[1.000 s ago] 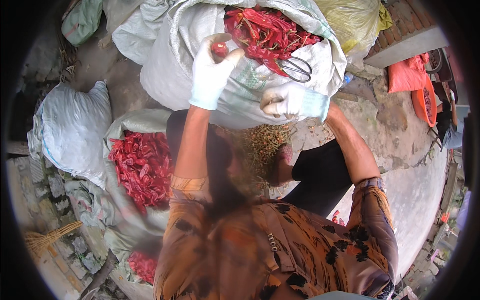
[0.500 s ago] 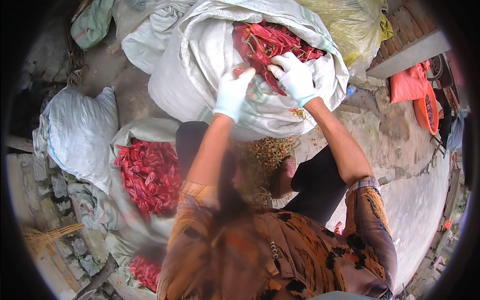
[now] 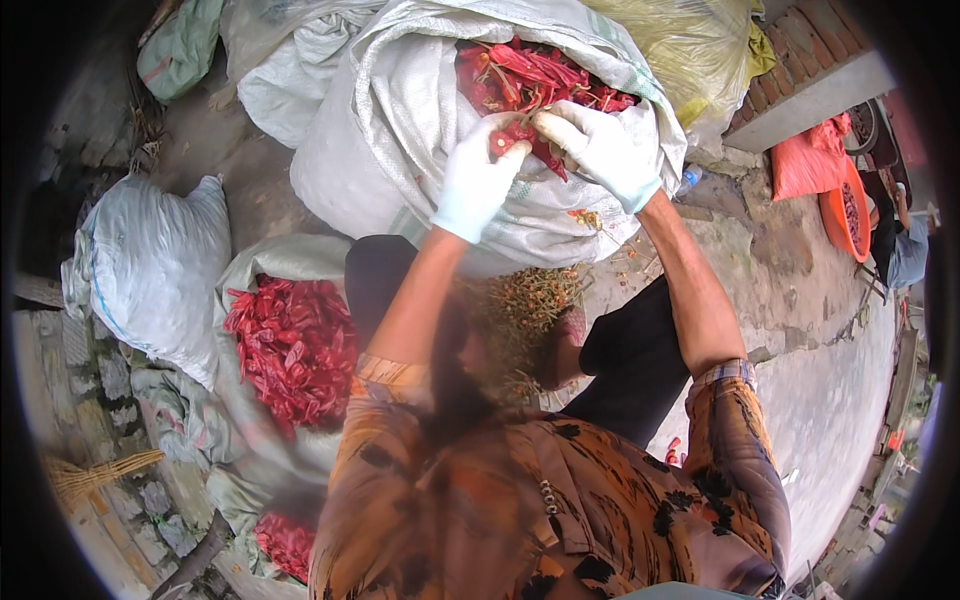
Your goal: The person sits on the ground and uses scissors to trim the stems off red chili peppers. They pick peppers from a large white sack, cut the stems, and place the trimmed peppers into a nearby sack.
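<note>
A big white woven sack (image 3: 330, 170) stands before me, its mouth rolled open on dried red chili peppers (image 3: 520, 75) with pale stems. Both my hands wear white gloves and meet at the near rim of that mouth. My left hand (image 3: 478, 178) is closed around a few chili peppers (image 3: 508, 138), stem ends showing between thumb and fingers. Close against it, my right hand (image 3: 598, 150) pinches at the stem end of a chili pepper (image 3: 551, 160) that hangs tip down; its fingertips partly hide the stem.
Between my legs lies a heap of plucked stems (image 3: 525, 305). To my left, an open sack holds red peppers (image 3: 295, 350), beside a full white sack (image 3: 155, 270). An orange basin (image 3: 848, 212) and red bag (image 3: 806, 162) stand at right, near another person's arm (image 3: 903, 210).
My left hand has turned and now shows a small bunch of peppers in its grip. The right hand has shifted slightly right, and the long pepper is less exposed.
</note>
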{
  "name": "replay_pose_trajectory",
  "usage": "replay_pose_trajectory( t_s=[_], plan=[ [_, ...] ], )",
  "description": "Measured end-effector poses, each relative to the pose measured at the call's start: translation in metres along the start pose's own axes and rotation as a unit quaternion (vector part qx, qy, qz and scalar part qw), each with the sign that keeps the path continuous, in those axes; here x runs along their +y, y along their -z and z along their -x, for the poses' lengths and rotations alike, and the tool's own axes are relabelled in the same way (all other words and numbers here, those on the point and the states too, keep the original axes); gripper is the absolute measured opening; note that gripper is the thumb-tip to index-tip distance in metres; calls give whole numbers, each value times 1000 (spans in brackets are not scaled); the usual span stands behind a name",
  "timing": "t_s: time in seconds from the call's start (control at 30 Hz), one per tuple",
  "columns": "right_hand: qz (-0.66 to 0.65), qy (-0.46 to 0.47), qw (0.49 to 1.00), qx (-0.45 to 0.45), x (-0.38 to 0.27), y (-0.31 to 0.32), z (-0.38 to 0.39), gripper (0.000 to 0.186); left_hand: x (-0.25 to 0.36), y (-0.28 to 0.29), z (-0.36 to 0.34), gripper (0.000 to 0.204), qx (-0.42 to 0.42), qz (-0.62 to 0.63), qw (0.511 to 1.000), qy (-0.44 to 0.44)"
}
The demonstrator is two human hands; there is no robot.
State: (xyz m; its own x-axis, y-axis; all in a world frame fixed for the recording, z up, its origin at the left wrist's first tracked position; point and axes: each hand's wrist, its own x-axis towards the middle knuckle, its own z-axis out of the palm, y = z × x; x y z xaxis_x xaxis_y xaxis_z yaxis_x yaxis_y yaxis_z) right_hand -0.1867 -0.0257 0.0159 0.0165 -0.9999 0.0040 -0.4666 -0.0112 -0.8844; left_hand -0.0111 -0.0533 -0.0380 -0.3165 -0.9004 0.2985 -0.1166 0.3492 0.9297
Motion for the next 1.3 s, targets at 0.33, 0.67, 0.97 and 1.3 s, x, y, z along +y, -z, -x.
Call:
replay_pose_trajectory(
  t_s=[0.33,0.67,0.97,1.3],
  plan=[
    [164,127,978,-14,13,2,8,32,12,-9,7,33,-83,-89,992,18],
    [-563,-127,810,-102,14,-20,16,30,27,2,5,21,-112,166,972,127],
    [-660,-156,726,-109,10,-26,21,38,26,4,7,20,-117,276,940,161],
    [-644,-100,752,-98,11,18,15,37,17,11,12,22,-78,511,834,195]
  ],
)
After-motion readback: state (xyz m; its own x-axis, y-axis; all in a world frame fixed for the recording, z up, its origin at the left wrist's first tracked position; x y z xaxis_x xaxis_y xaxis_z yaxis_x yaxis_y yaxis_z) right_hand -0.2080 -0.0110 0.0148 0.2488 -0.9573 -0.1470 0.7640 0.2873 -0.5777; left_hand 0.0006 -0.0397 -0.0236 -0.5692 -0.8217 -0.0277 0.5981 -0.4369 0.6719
